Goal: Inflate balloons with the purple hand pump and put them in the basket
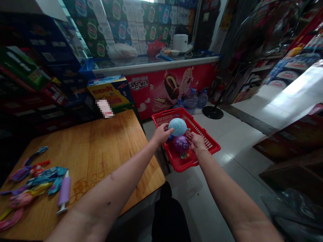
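A light blue inflated balloon is over a red plastic basket, with its knotted end toward the right. My left hand grips the balloon's left side between thumb and fingers. Just right of and below the balloon's knot, my right hand has its fingers apart and holds nothing. A purple balloon with white flowers lies inside the basket, with a colourful item beneath it. Part of a darker blue balloon shows below my left hand.
On the wooden table at left are deflated balloons, a purple hand pump and rubber bands. Behind the basket stand water bottles and a fan's round base. Cardboard boxes stand at right.
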Demonstrator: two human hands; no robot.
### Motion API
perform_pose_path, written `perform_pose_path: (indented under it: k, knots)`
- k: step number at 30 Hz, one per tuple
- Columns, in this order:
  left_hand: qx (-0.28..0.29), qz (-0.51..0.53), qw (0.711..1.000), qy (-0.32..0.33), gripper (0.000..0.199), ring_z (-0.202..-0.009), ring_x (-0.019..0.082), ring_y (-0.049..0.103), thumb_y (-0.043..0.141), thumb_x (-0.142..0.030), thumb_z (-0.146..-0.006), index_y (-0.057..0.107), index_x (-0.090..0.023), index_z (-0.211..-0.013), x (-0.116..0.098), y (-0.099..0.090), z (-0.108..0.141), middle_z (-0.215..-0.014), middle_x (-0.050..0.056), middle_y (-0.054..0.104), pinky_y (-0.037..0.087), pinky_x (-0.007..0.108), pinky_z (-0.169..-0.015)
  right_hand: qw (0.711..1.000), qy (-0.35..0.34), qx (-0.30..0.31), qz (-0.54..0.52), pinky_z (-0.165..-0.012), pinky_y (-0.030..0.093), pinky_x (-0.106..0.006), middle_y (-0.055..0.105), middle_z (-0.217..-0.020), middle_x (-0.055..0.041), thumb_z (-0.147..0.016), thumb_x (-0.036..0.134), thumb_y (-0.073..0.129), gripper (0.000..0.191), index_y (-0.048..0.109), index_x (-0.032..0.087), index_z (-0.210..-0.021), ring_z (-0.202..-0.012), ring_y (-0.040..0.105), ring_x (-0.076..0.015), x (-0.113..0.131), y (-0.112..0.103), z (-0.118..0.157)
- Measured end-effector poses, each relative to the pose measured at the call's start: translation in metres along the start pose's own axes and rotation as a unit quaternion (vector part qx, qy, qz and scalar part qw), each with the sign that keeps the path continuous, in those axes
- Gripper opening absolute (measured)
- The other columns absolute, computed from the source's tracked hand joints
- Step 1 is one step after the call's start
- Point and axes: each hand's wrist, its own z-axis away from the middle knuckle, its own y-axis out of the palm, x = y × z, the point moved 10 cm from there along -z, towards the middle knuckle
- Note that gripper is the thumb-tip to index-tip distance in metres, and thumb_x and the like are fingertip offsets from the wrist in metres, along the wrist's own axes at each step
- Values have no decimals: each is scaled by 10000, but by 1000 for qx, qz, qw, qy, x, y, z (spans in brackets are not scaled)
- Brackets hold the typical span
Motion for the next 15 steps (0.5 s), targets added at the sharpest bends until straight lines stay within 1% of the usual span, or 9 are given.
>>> perform_pose_path:
  k: [3, 5, 7, 11, 15]
  knots:
    - [-7, 8, 1000, -2, 477, -1084, 258, 665, 706, -347, -809, 611, -115, -1215, 7, -3, 0, -1141, 160, 702, 531, 356, -909, 1000, 8, -9, 0, -507, 541, -194, 605, -681, 3, -878, 209, 551, 84, 508, 198, -806, -600, 657, -119, -6, -3, -6]
    - [-19, 10, 1000, -5, 497, -1094, 264, 661, 711, -351, -804, 604, -113, -1227, 13, -10, 9, -1150, 165, 697, 526, 368, -924, 1000, 9, 1, 8, -507, 551, -204, 607, -693, -1, -846, 199, 595, 87, 518, 194, -805, -607, 665, -129, -13, -1, -2]
    - [-35, 10, 999, -8, 495, -1094, 264, 660, 718, -350, -797, 608, -117, -1220, 17, -20, 25, -1150, 163, 694, 522, 372, -931, 1000, 6, 19, 20, -506, 556, -216, 618, -701, -9, -803, 190, 641, 107, 534, 186, -796, -610, 668, -139, -22, 2, 8]
    - [-72, 8, 997, -10, 464, -1074, 245, 664, 679, -361, -829, 604, -124, -1221, 16, -47, 72, -1172, 159, 680, 529, 365, -911, 998, -13, 49, 44, -499, 544, -218, 637, -686, -19, -745, 215, 688, 140, 566, 172, -799, -600, 662, -144, -32, 10, 36]
    - [-118, -11, 993, -26, 446, -960, 220, 686, 653, -401, -849, 626, -124, -1198, 6, -82, 138, -1059, 138, 704, 537, 355, -860, 993, -48, 83, 64, -492, 517, -209, 653, -690, -17, -714, 276, 712, 216, 591, 173, -860, -585, 650, -135, -28, 25, 78]
